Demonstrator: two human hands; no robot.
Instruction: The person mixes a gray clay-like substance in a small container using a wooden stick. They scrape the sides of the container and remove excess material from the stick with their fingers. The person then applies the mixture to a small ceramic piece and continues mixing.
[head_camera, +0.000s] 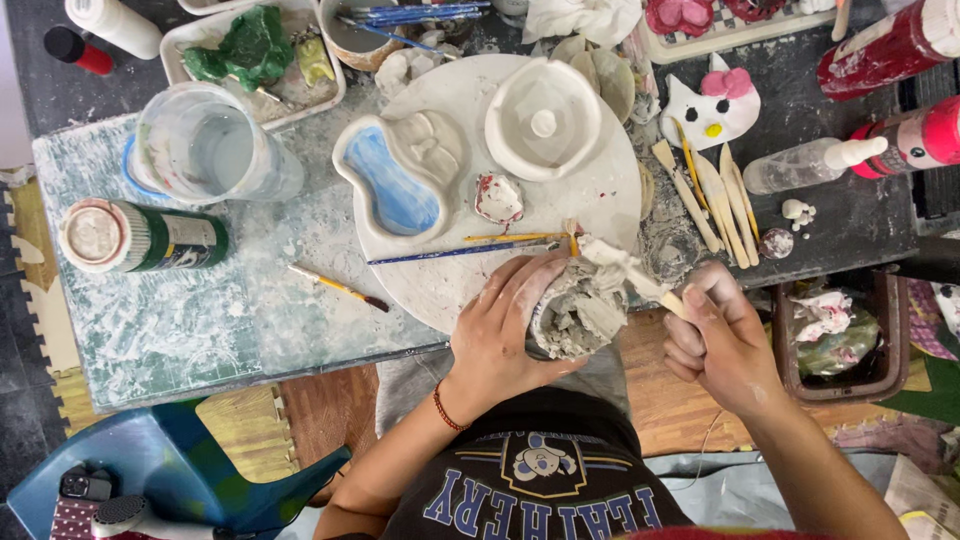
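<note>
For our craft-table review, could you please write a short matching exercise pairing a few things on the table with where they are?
Things:
1. grey clay piece
2. wooden modelling tool
3. blue-glazed dish
4. green-labelled can

Places:
A. lying on its side at the mat's left edge
B. on the round white board
C. cupped in the left hand
D. gripped in the right hand

Pairs: 1-C, 2-D, 3-B, 4-A

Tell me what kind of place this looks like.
Probably a pottery or craft workspace: the left hand holds a grey clay piece, unfired clay dishes sit on a round board, and wooden modelling tools lie nearby.
</note>
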